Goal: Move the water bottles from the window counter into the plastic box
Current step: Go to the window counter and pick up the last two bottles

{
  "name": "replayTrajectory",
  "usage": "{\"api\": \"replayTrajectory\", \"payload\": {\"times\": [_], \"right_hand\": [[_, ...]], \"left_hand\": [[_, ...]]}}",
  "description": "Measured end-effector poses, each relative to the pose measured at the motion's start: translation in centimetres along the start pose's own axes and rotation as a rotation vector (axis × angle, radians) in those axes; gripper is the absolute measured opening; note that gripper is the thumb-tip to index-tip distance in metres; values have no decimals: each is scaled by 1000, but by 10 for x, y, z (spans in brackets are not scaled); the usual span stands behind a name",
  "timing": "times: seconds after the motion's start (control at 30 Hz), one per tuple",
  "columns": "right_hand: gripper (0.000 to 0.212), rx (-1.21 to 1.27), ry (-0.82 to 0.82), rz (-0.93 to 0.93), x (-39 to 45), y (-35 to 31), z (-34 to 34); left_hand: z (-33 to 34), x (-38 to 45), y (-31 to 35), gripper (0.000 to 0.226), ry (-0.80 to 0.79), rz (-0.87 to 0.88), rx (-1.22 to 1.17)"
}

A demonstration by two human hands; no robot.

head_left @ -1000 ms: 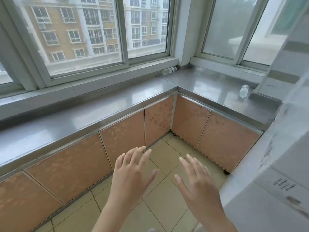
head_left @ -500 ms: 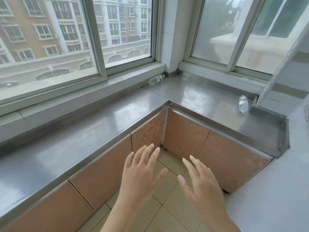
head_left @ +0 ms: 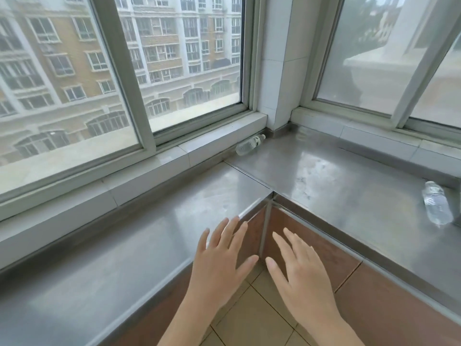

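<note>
The steel window counter point(head_left: 336, 176) carries both bottles, so the task looks barely begun: one water bottle point(head_left: 250, 145) lies in its back corner, another bottle point(head_left: 437, 206) at its right end. Left hand point(head_left: 219, 265) and right hand point(head_left: 301, 275) hover empty, fingers spread. The plastic box is out of view

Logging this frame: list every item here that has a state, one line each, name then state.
Corner bottle: lying on its side against the sill, capped, untouched.
Right bottle: on the counter at the right end; upright or tipped, cannot tell.
Left hand: open, fingers spread, empty.
Right hand: open, fingers spread, empty.
Windows: shut.
Plastic box: not in view.
</note>
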State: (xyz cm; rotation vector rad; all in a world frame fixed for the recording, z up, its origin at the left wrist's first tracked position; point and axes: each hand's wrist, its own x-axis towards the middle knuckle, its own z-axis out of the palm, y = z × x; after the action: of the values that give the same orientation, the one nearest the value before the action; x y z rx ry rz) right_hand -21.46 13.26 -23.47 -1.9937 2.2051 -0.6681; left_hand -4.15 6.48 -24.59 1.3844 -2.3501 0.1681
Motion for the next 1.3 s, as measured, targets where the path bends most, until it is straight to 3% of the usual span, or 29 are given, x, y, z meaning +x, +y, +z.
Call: {"api": "replayTrajectory", "payload": {"times": [0.4,0.87,0.97,1.17,1.3], "right_hand": [[62,-125,-20,39,184,68,22],[61,-194,-85,113,446,142,66],[62,-179,-106,127,480,156,79],[61,-126,-127,162,528,172,103],[56,-122,-115,139,555,181,114]], "left_hand": [[100,190,-40,65,-36,14,-34],[259,471,-95,67,-144,-37,-51],[301,517,-109,57,-202,-1,-15],[370,582,-130,66,-428,-47,64],[406,602,-137,75,-422,-88,87]]}}
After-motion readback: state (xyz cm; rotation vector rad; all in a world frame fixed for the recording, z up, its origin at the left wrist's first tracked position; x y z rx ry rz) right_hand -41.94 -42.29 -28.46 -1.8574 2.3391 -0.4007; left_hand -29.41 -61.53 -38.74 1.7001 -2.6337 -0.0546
